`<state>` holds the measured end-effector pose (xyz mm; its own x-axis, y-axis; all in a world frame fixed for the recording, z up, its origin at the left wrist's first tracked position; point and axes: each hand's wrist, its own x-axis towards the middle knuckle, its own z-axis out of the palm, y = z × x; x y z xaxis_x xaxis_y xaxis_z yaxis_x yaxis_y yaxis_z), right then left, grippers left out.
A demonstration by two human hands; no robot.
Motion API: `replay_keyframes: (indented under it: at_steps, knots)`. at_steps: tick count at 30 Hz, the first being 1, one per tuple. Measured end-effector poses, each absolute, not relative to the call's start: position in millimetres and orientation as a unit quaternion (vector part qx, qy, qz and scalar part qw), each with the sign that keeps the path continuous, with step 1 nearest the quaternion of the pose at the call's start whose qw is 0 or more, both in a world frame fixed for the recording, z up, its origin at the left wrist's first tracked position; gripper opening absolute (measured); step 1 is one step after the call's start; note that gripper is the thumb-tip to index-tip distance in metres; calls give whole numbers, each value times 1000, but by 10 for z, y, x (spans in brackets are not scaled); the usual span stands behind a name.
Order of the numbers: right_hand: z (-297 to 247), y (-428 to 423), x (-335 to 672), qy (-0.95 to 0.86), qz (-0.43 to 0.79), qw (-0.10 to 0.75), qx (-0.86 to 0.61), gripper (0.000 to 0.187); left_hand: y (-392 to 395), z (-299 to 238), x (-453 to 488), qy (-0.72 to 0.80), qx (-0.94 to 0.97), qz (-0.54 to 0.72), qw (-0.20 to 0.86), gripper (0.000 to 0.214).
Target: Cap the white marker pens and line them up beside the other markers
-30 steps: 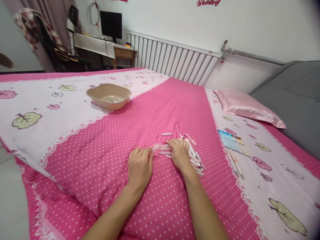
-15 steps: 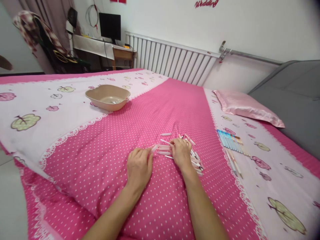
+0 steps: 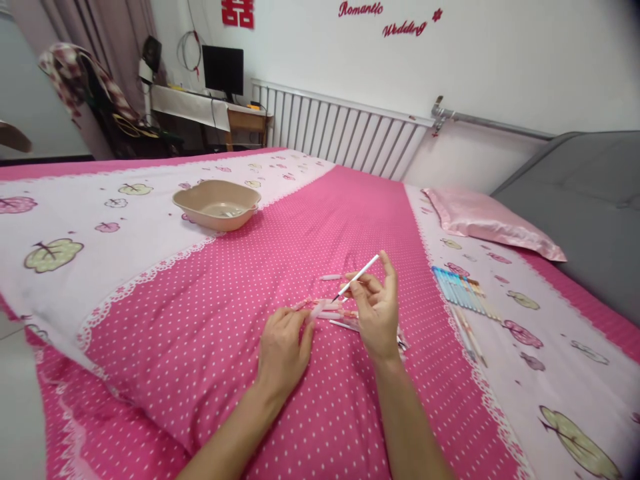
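On the pink dotted bedspread (image 3: 300, 240) lies a loose pile of white and pink pens and caps (image 3: 335, 313). My right hand (image 3: 377, 310) is raised just above the pile, pinching a thin white pen (image 3: 356, 277) with its dark tip pointing down and left. My left hand (image 3: 283, 347) rests on the spread beside the pile, its fingertips closed on a translucent pen cap (image 3: 314, 308).
A beige basin (image 3: 217, 204) sits on the white part of the spread at the far left. A row of blue pens (image 3: 463, 288) lies to the right, with a pink pillow (image 3: 487, 217) behind. A radiator (image 3: 345, 130) and desk stand along the far wall.
My right hand has lifted off the pile with a white pen between its fingers. My left hand has pinched a cap. The view has tilted up a little.
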<state>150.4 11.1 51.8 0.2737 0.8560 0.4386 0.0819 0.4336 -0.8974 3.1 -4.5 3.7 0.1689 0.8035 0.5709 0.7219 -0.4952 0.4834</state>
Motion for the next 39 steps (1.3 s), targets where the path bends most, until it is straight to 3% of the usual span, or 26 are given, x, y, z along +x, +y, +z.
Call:
replay_keyframes:
  at_steps: [15, 25, 29, 34, 36, 39]
  knots:
    - [469, 102, 1448, -567, 279, 639, -438, 63, -54, 40, 41, 492, 773, 395, 60, 18]
    - [495, 69, 1409, -699, 287, 471, -455, 40, -71, 90, 72, 475, 745, 447, 138, 21]
    - [624, 10, 1475, -739, 266, 406, -467, 51, -56, 109, 67, 483, 735, 444, 172, 22]
    - [719, -124, 2057, -687, 234, 309, -615, 86, -31, 110, 57, 504, 728, 432, 168, 27]
    - [644, -161, 2344, -639, 175, 231, -713, 98, -28, 96, 61, 503, 731, 431, 163, 27]
    - [442, -153, 2605, -629, 177, 119, -747, 102, -27, 79, 69, 503, 735, 425, 163, 28]
